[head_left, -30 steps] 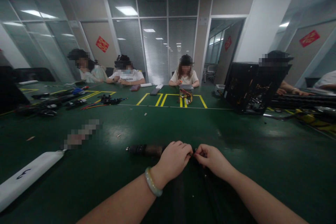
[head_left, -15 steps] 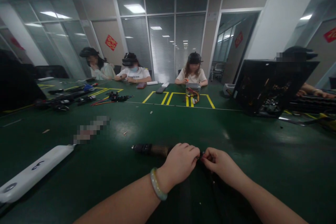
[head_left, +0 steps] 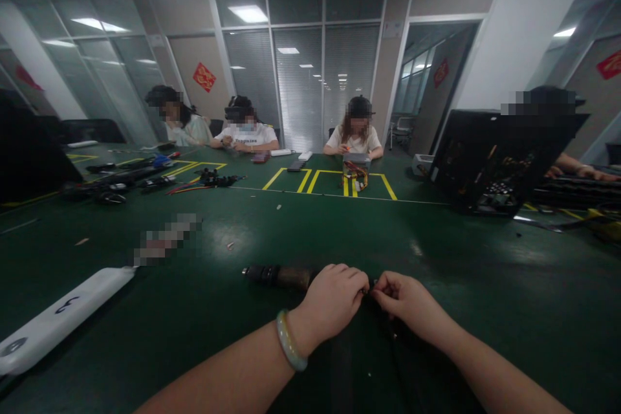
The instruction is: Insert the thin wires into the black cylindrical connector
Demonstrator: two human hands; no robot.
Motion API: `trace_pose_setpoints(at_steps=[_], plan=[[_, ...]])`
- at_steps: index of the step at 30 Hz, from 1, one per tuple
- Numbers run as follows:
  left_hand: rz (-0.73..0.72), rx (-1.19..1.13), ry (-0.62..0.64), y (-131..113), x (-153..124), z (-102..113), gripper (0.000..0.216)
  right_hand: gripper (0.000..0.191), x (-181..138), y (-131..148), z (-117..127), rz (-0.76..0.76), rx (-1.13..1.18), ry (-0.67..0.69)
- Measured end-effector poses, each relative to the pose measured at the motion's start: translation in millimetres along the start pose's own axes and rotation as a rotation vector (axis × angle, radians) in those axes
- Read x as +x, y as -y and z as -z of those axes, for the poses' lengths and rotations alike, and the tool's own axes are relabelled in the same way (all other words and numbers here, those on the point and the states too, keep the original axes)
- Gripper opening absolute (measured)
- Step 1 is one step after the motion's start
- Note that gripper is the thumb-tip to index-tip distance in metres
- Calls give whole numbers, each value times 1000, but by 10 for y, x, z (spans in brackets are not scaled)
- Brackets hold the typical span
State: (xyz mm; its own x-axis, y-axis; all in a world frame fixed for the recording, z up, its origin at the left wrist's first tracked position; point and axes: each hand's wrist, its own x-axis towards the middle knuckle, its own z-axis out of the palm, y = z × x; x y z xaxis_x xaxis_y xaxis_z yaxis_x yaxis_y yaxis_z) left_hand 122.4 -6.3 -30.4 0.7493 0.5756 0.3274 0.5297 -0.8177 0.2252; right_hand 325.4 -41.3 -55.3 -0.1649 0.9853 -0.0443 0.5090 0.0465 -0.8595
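An electric screwdriver [head_left: 291, 277], dark with a brownish barrel, lies nearly level just above or on the green table, its metal tip pointing left. My left hand [head_left: 334, 297], with a pale green bangle on the wrist, wraps around its right part and covers it. At the screwdriver's right end, my right hand [head_left: 398, 297] is closed in a pinch, thumb against fingers. What sits between those fingertips is small, dark and mostly hidden. A dark cord [head_left: 394, 336] seems to hang below the right hand, hard to make out.
To the left lies a long white device [head_left: 72, 317] marked 3. Black cables and parts [head_left: 130, 178] are heaped at the far left. A black computer case [head_left: 485, 162] stands at the right. Across the green table [head_left: 252, 220], several people sit; one has a power supply [head_left: 356, 165] with coloured wires.
Both hands keep almost the same place and grip on the screwdriver. The whole view has shifted very slightly.
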Motion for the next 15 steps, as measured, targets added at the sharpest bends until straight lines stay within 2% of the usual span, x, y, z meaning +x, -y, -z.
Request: trace_pose_setpoints(at_steps=[6,15], plan=[[65,-37,-45,17,-8,-53,15,15,2,19,-10,-4,15,-7],[53,-57,-24,-1,-8,-22,11,17,-15,57,7,-29,13,12]])
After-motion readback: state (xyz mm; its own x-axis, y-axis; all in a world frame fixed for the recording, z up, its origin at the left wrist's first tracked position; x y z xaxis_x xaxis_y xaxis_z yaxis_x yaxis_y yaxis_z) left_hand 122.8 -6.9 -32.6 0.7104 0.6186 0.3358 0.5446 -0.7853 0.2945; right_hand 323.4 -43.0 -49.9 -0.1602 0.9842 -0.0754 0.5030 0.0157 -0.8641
